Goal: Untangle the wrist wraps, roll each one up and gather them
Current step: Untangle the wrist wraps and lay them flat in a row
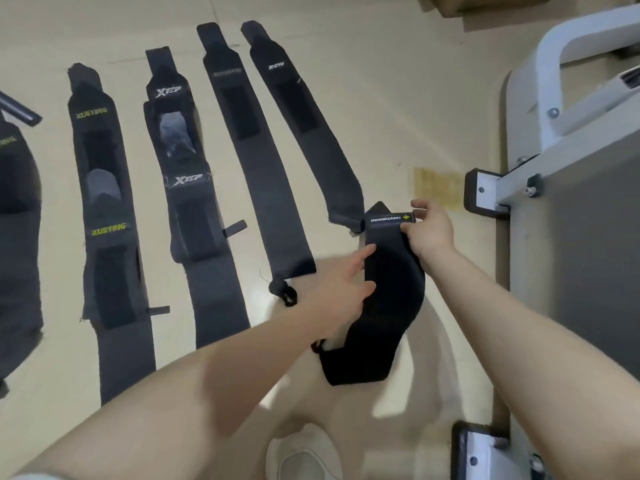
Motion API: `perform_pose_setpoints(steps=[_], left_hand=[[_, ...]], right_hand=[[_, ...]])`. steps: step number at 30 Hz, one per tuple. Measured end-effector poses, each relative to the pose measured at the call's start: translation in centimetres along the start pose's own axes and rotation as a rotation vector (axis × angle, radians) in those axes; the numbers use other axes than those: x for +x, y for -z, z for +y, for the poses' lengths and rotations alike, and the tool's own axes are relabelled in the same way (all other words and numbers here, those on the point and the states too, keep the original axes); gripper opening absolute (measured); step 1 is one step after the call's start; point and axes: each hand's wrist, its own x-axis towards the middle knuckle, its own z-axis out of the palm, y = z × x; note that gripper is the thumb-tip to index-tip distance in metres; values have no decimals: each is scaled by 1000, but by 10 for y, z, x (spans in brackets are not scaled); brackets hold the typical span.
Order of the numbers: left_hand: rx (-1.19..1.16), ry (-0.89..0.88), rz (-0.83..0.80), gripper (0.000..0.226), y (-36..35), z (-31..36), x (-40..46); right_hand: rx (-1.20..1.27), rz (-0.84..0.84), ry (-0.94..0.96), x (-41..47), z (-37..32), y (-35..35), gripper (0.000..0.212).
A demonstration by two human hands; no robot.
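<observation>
Several black wrist wraps lie flat in a row on the pale floor: one with yellow XUEYING lettering (107,209), one with white XTEP logos (188,188), a plain one (256,161) and a slanted one (304,123). To their right a further black wrap (391,306) is lifted and bowed. My right hand (429,230) pinches its top end by the labelled tab (391,218). My left hand (343,289) touches the wrap's left edge with straight fingers, thumb below.
A grey and white metal machine frame (571,202) with black feet fills the right side. Another wrap (17,237) runs off the left edge beside a dark bar (20,112). A white shoe (304,455) shows at the bottom. Cardboard (485,5) lies at top right.
</observation>
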Motion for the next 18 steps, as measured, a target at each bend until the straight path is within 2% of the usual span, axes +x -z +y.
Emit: perform_pose_setpoints(steps=[3, 6, 8, 10, 12, 15, 18], left_hand=[[202, -11, -59, 60, -17, 4, 19], [232, -28, -96, 59, -33, 15, 32], [267, -61, -88, 59, -42, 22, 40], [446, -147, -47, 55, -46, 30, 47], [698, -239, 23, 49, -42, 33, 57], [909, -273, 110, 45, -24, 28, 87], [1144, -301, 124, 54, -9, 22, 126]], right_hand=[[-60, 89, 19, 13, 22, 9, 44], [-34, 169, 73, 21, 34, 18, 44], [5, 230, 111, 25, 32, 26, 43], [47, 275, 120, 27, 30, 36, 42], [123, 287, 88, 27, 31, 42, 42], [288, 295, -43, 23, 37, 44, 41], [428, 273, -181, 18, 44, 40, 40]])
